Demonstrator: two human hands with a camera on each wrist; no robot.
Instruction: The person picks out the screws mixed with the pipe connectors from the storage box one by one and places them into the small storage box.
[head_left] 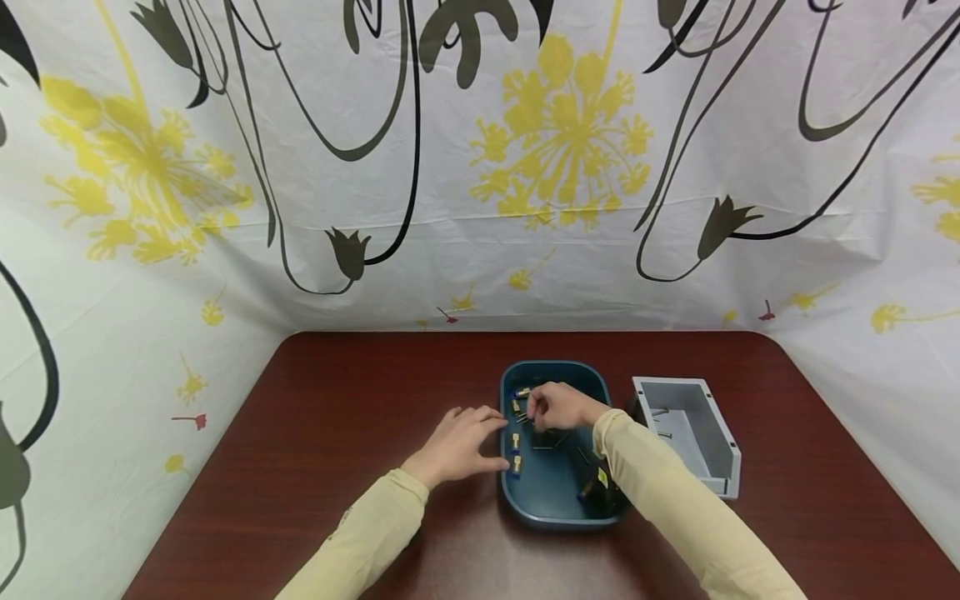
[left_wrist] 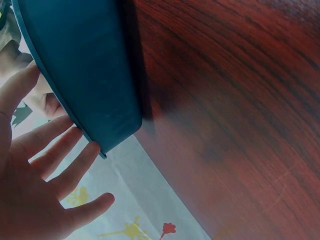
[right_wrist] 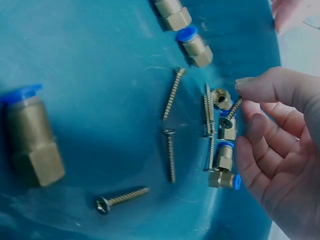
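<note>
My right hand (head_left: 562,407) is over the blue tray (head_left: 551,521). In the right wrist view it pinches a screw (right_wrist: 232,112) between thumb and fingertips, head pointing down. Beneath it lie several loose screws (right_wrist: 172,155) and brass push-in fittings with blue collars, one fitting (right_wrist: 199,52) near the tray's wall. A larger-looking fitting (right_wrist: 35,137) lies closer to that camera. The left hand (head_left: 461,446) has its fingers spread, fingertips touching the tray's left rim (left_wrist: 55,95) from outside.
A light grey box (head_left: 722,433) stands on the table just right of the tray, with a few screws (head_left: 663,423) inside. The right forearm (head_left: 675,492) crosses the tray's right edge. A patterned cloth (head_left: 420,275) hangs behind the dark red-brown table (head_left: 375,392).
</note>
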